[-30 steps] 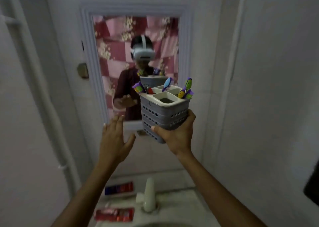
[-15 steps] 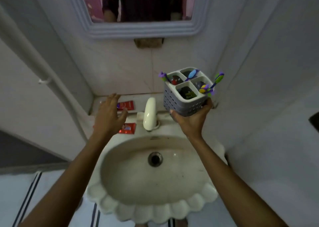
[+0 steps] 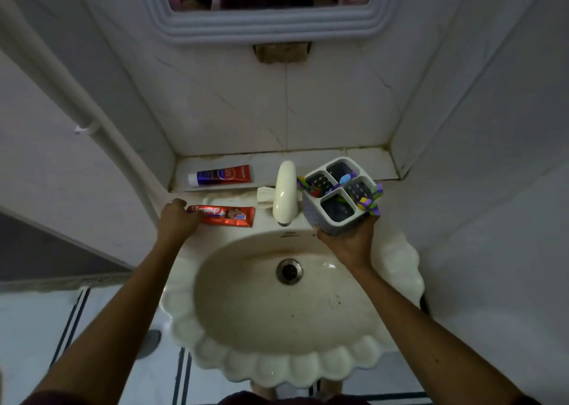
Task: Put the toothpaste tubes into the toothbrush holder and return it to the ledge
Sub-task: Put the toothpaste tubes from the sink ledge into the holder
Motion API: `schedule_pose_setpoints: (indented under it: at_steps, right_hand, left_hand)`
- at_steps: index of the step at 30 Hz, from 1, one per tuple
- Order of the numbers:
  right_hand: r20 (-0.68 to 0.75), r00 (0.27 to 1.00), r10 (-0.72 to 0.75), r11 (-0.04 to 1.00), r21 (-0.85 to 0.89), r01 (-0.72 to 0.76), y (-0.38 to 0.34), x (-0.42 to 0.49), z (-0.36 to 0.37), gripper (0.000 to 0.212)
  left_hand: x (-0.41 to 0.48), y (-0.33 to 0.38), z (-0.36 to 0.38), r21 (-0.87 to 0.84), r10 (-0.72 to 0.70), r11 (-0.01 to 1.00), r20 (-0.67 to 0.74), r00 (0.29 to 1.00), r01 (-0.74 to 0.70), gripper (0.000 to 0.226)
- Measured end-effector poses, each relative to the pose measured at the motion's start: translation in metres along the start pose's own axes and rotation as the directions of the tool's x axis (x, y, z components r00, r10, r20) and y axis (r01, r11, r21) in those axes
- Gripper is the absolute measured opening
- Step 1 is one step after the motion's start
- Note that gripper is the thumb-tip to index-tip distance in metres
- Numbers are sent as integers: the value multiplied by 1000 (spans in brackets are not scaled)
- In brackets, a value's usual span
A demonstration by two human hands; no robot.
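Observation:
My right hand (image 3: 349,244) grips a grey four-compartment toothbrush holder (image 3: 338,198) from below, held above the sink's right rim beside the tap. Several colourful toothbrushes stick out of it. A red toothpaste tube (image 3: 229,216) lies flat on the sink's back rim; my left hand (image 3: 177,219) is closed over its left end. A second tube, blue and red with a white cap (image 3: 220,175), lies on the tiled ledge (image 3: 363,161) behind the sink.
A cream scalloped sink (image 3: 289,370) with a drain (image 3: 289,270) sits below my arms. Its cream tap (image 3: 284,193) stands between the tubes and the holder. A mirror frame (image 3: 264,27) hangs above; walls close in left and right.
The view tilted down from the mirror to the sink. My right hand lowered the holder to the tap's right. My left hand dropped onto the red tube's left end.

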State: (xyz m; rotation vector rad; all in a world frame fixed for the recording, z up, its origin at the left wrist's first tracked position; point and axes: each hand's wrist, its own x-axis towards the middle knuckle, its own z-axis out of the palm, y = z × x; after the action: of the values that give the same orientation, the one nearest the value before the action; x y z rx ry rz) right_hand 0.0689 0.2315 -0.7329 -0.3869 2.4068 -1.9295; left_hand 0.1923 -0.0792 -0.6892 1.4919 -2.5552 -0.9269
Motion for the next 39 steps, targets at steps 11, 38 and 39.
schedule_pose_setpoints:
  at_steps: [11, 38, 39]
  right_hand:
    - [2, 999, 37, 992, 121, -37, 7, 5, 11, 100]
    - [23, 1000, -5, 990, 139, 2, -2, 6, 5, 89]
    - [15, 1000, -2, 992, 123, 0, -1, 7, 4, 89]
  left_hand:
    - [14, 5, -20, -418, -142, 889, 136, 980, 187, 16]
    - [-69, 254, -11, -69, 692, 715, -71, 718, -696, 26]
    - [-71, 256, -7, -53, 702, 708, -63, 710, -705, 27]
